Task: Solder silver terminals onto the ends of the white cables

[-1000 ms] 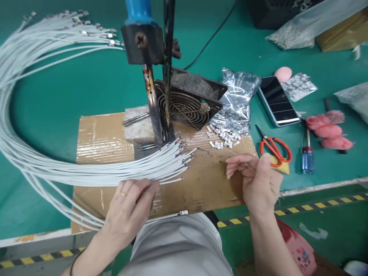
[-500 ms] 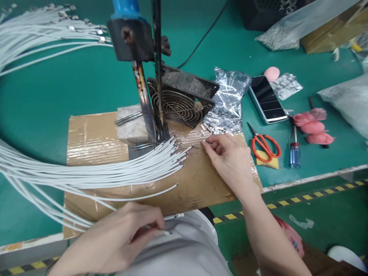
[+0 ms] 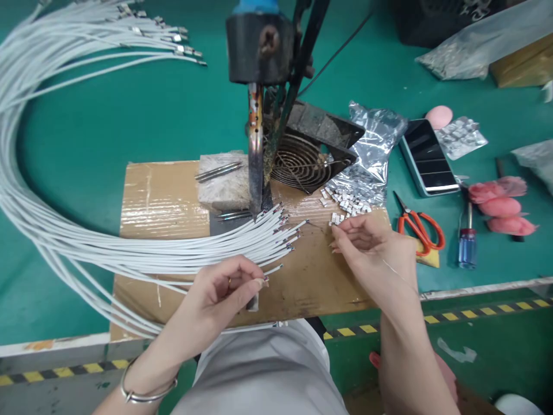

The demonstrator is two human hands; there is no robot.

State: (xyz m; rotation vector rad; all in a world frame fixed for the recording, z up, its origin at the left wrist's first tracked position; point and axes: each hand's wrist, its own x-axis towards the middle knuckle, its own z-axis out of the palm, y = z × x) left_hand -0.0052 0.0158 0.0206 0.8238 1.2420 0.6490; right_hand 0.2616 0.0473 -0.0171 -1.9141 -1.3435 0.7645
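White cables (image 3: 173,248) with dark, stripped-looking tips fan across a cardboard sheet (image 3: 159,193). My left hand (image 3: 228,294) is closed in a pinch over the front of the cardboard, on a white cable whose small tip (image 3: 265,282) pokes out past the thumb. At the near edge of a pile of small white-and-metal connectors (image 3: 349,202) is my right hand (image 3: 375,251). Its fingers are curled in with the thumb close to the pile; whatever they hold is hidden. A soldering iron (image 3: 256,155) hangs on a stand, tip down above the cable ends.
Behind the iron stand a dirty fan (image 3: 306,161) and a pale block (image 3: 222,184) with metal rods. A plastic bag (image 3: 371,150), phone (image 3: 427,158), orange-handled scissors (image 3: 421,230) and screwdriver (image 3: 467,245) lie rightward. More cables with connectors (image 3: 177,37) lie back left.
My left hand has risen from over my lap to the cardboard, still pinching the cable. My right hand has shifted beside the connector pile. The camera view has moved slightly.
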